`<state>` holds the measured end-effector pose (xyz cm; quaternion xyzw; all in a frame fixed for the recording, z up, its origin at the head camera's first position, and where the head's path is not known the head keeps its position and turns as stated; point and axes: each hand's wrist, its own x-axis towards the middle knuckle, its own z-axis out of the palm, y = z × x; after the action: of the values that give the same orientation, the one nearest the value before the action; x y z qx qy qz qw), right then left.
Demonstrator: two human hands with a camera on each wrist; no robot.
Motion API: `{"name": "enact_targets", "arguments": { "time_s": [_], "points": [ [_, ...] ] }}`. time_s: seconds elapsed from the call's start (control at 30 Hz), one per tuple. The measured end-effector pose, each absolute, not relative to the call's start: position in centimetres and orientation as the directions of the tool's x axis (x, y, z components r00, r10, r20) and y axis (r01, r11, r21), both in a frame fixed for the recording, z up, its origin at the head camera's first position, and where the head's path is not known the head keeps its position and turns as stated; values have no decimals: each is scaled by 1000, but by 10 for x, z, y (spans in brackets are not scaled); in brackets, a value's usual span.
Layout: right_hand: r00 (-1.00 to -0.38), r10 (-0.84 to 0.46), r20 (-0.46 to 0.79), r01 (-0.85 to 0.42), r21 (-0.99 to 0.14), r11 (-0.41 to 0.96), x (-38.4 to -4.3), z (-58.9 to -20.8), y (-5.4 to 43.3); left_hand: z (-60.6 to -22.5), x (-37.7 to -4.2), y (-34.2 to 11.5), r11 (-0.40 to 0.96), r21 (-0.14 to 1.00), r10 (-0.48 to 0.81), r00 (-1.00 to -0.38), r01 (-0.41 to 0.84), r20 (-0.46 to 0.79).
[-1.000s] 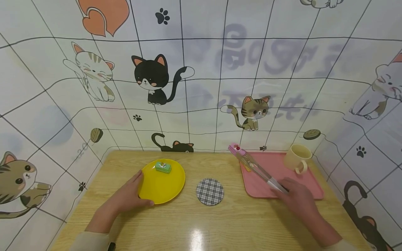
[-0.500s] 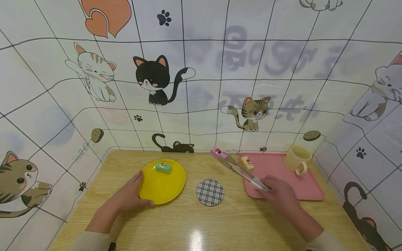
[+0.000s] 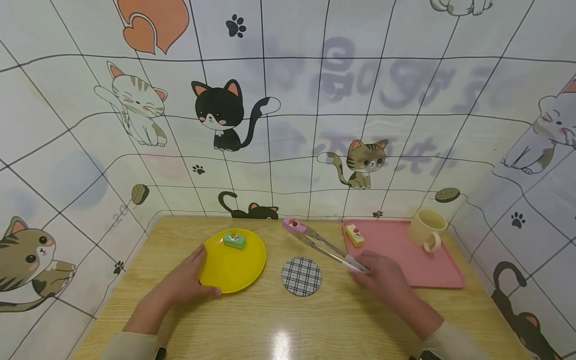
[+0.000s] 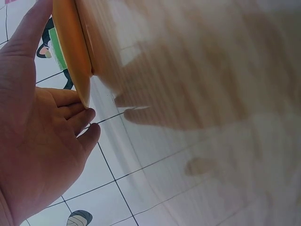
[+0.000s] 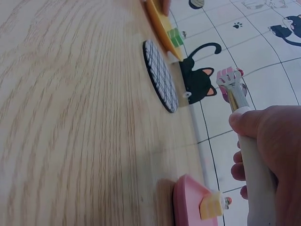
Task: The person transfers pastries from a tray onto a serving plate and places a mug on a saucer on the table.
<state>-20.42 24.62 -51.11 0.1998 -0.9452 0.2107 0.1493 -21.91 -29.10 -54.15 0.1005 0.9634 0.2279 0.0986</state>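
In the head view my left hand (image 3: 184, 282) holds the left rim of a yellow plate (image 3: 231, 270), thumb at the near side and fingers farther back. A small green toy cake slice (image 3: 234, 240) lies toward the plate's far side. My right hand (image 3: 384, 280) grips a pair of tongs (image 3: 332, 251) with metal arms and a pale handle. Pinched at the tongs' far end is a pink toy cake slice (image 3: 294, 225) with a red berry on top, raised above the table. In the right wrist view, the thumb presses along the tongs' white handle (image 5: 256, 174).
Between plate and tray lies a round checked coaster (image 3: 301, 276). A pink tray (image 3: 405, 257) at the right bears a yellow toy cake slice (image 3: 354, 236) and a cream mug (image 3: 425, 230). A cat-print sheet (image 3: 288, 125) rises behind the wooden table (image 3: 243, 325).
My right hand has moved left, carrying the tongs and the pink cake slice from over the tray toward the plate. The yellow cake slice has come into full view. My left hand stays put.
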Motion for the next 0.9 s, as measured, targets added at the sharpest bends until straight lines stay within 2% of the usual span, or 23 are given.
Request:
{"name": "enact_targets", "arguments": {
  "time_s": [0.43, 0.9],
  "points": [
    [-892, -355, 282, -442, -367, 819, -207, -514, 207, -535, -215, -288, 870, 464, 252, -960, 169, -124],
    [-844, -444, 300, -530, -348, 773, -210, -526, 180, -537, -218, -288, 873, 459, 250, -959, 163, -135]
  ]
}}
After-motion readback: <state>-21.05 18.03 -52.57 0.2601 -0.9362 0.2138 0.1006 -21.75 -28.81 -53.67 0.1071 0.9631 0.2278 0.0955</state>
